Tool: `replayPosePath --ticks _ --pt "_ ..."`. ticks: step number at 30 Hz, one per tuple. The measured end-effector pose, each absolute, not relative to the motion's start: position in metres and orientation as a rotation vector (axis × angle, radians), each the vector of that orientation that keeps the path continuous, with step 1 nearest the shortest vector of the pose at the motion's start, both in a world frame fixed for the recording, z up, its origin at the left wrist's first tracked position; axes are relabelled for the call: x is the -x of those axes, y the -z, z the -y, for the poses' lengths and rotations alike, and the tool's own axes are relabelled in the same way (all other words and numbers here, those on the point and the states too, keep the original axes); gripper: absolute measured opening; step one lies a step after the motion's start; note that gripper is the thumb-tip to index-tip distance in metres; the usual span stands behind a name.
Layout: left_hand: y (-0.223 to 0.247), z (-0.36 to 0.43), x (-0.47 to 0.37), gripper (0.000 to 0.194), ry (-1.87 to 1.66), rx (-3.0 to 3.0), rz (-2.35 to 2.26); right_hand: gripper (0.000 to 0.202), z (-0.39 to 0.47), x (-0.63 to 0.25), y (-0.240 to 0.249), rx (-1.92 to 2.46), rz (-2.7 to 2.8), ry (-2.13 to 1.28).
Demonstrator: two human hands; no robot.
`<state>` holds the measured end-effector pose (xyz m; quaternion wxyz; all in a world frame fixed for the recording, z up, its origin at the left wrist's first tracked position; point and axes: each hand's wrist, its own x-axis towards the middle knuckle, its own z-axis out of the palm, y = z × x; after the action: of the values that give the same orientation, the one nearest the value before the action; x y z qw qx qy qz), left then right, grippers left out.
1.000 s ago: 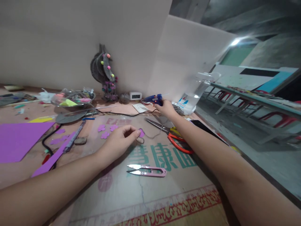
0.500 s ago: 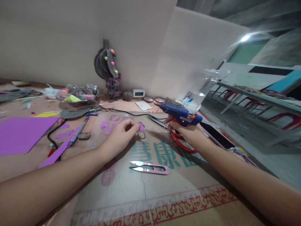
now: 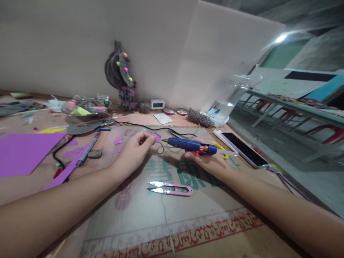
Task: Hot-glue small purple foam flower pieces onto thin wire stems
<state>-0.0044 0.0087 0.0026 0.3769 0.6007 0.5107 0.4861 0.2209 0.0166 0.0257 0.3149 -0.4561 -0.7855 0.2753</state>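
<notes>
Between thumb and forefinger, my left hand (image 3: 138, 148) pinches a small purple paper flower (image 3: 157, 137). A thin grey yarn loop (image 3: 160, 147) dangles just below it. My right hand (image 3: 205, 161) is wrapped round a blue hot glue gun (image 3: 185, 144) with a red light glowing on it. The gun's nozzle points left, and its tip is at the purple piece; whether it touches, I cannot tell. A clear glue stick (image 3: 228, 153) sticks out of the gun's back. Pink thread snips (image 3: 172, 189) lie on the board in front of my hands.
Purple paper (image 3: 27, 154), a pen (image 3: 88, 148) and a small stone (image 3: 95, 154) lie left. Behind are a bowl of craft bits (image 3: 86, 113), a black cord (image 3: 145, 126), grey yarn (image 3: 200, 118) and a plastic bottle (image 3: 220, 111). A phone (image 3: 245, 148) rests at the right edge.
My right hand has brought the glue gun left and down, and its nozzle now meets the purple piece. The red-handled scissors are now mostly hidden behind the gun and hand.
</notes>
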Motion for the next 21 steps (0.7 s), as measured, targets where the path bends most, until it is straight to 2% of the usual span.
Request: replayPosePath --ticks 21 --pt "0.0008 -0.0101 0.0024 0.022 -1.251 -1.519 -1.266 0.027 -0.0192 -0.2194 -0.0193 1.251 2.128 -0.675"
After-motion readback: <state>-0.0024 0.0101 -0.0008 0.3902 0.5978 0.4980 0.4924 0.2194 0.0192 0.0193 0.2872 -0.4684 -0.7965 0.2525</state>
